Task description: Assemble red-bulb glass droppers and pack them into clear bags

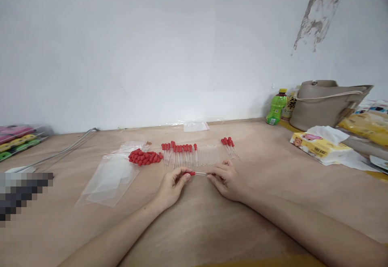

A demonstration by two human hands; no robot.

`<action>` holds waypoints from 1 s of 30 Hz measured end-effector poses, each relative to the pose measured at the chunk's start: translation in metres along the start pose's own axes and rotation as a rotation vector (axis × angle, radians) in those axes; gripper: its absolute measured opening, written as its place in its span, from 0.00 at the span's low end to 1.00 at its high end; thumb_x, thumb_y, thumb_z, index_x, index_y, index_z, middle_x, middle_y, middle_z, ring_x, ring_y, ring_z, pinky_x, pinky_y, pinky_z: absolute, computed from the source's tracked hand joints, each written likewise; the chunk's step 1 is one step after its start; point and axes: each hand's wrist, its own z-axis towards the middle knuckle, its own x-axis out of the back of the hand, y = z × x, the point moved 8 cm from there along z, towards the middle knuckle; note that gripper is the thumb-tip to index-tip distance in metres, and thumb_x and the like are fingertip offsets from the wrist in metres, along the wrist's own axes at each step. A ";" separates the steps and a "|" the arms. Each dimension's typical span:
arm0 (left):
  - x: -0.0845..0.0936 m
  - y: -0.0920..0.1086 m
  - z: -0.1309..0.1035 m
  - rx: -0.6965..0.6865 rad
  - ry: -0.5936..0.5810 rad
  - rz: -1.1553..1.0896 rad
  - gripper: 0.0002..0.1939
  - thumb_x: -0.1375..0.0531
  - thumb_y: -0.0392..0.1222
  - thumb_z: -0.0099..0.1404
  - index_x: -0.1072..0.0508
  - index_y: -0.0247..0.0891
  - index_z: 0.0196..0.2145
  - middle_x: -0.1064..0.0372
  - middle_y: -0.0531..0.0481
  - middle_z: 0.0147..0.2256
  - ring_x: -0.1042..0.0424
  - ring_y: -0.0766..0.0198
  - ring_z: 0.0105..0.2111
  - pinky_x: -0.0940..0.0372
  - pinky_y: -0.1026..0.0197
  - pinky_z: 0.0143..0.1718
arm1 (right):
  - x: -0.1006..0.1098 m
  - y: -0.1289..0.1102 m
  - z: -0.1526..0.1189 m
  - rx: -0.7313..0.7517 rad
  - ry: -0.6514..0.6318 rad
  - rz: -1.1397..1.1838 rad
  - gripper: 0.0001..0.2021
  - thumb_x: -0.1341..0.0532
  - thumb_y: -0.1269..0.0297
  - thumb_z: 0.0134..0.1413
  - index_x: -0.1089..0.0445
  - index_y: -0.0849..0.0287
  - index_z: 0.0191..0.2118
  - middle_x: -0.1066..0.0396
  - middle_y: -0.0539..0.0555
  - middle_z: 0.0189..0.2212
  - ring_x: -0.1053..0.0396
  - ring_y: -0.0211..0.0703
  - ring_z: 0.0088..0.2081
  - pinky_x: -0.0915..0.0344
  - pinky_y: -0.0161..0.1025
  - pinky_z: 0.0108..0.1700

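Observation:
Between thumb and fingers, my left hand [173,186] pinches a red rubber dropper bulb [192,173]. My right hand [226,181] is closed on the other end of a clear dropper tube [200,174], which lies level and meets the bulb. How deep the tube sits in the bulb cannot be made out. Just beyond my hands lies a row of red-capped droppers [180,153], with bare clear tubes [209,155] beside it on the right. A heap of loose red bulbs [144,157] rests to the left, partly on clear plastic bags [112,178].
Several more capped droppers [229,143] lie right of the row. A small clear bag [196,127] is near the wall. Farther right stand a green bottle [276,108], a yellow tissue box [321,145] and a grey-beige bag [324,107]. A grey cable [71,145] runs along the left.

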 end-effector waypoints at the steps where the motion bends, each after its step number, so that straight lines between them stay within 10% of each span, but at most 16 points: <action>1: -0.001 -0.001 0.000 0.010 -0.006 -0.020 0.11 0.47 0.44 0.61 0.31 0.35 0.38 0.30 0.48 0.33 0.30 0.65 0.31 0.35 0.63 0.34 | -0.001 0.000 0.000 0.003 -0.010 -0.004 0.08 0.48 0.66 0.55 0.32 0.59 0.34 0.30 0.50 0.27 0.36 0.34 0.28 0.51 0.38 0.38; 16: -0.013 0.009 -0.008 -0.039 -0.146 0.191 0.12 0.48 0.44 0.62 0.27 0.37 0.35 0.31 0.53 0.26 0.35 0.68 0.25 0.41 0.69 0.26 | -0.008 0.000 0.003 0.053 -0.218 -0.021 0.09 0.48 0.67 0.56 0.31 0.56 0.35 0.30 0.49 0.28 0.36 0.34 0.29 0.53 0.38 0.38; 30: -0.007 0.013 -0.008 -0.139 -0.036 0.314 0.12 0.45 0.45 0.61 0.27 0.40 0.38 0.26 0.50 0.35 0.28 0.62 0.33 0.35 0.62 0.35 | -0.003 -0.011 -0.002 0.141 -0.067 -0.183 0.10 0.49 0.68 0.56 0.31 0.58 0.33 0.33 0.50 0.23 0.40 0.34 0.27 0.55 0.37 0.35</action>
